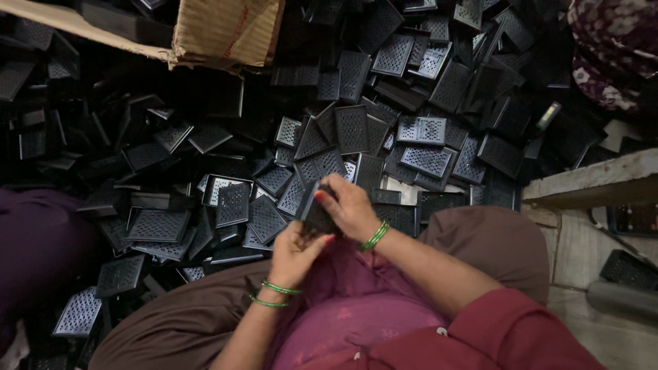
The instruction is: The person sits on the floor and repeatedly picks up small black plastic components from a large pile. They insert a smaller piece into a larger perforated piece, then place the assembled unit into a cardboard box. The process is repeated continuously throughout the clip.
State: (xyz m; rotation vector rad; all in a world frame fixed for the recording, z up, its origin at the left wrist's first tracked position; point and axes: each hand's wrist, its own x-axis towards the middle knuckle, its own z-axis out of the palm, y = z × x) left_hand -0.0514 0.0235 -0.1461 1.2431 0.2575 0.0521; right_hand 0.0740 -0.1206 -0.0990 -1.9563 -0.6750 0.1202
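Both hands meet just above the person's lap, near the middle of the view. The right hand (pixel 351 205) is curled over a small black plastic tray (pixel 317 214), fingers wrapped across its top edge and its side, so it is closed in a grip on that piece. The left hand (pixel 296 250) comes up from below with its fingers bent toward the tray's lower edge; it seems to press against the underside, though the right hand hides the exact contact. Green bangles (pixel 374 236) sit on each wrist.

The tray is a shallow, dark, rectangular piece, tilted on edge between the hands, and most of its face is covered by fingers. It is held just in front of a big heap of like trays (pixel 425 161) spread over the floor, many showing a perforated grid base that catches the light. A torn cardboard box (pixel 226 31) lies at the top of the heap. A pale wooden plank (pixel 596 181) runs along the right side.
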